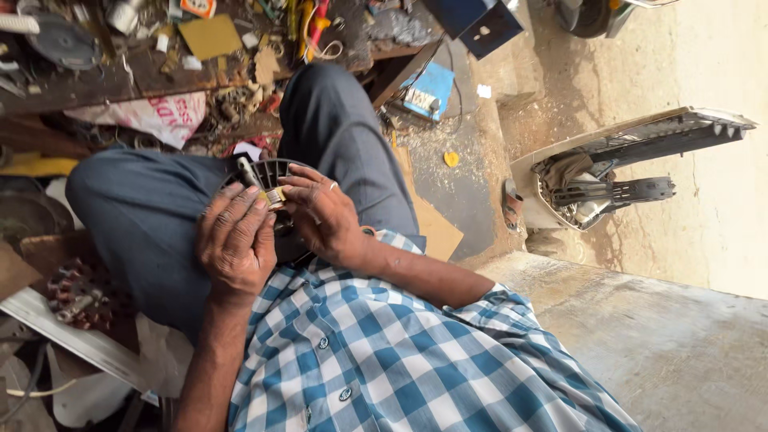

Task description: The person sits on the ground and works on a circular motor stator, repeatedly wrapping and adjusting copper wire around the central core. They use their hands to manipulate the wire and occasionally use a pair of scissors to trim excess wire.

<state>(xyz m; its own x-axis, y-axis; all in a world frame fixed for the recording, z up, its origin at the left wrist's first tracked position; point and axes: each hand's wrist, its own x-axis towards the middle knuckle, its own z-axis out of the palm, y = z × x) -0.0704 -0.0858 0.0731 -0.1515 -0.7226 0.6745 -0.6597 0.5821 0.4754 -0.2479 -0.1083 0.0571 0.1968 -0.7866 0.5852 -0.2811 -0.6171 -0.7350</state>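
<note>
Head view shows a seated person with a round black slotted plastic part (268, 174) resting on the lap over grey trousers (152, 216). Left hand (236, 240) curls its fingers (244, 206) over the near edge, gripping it. Right hand (320, 212) pinches a small yellowish piece (275, 196) against the part, between both hands' fingertips.
</note>
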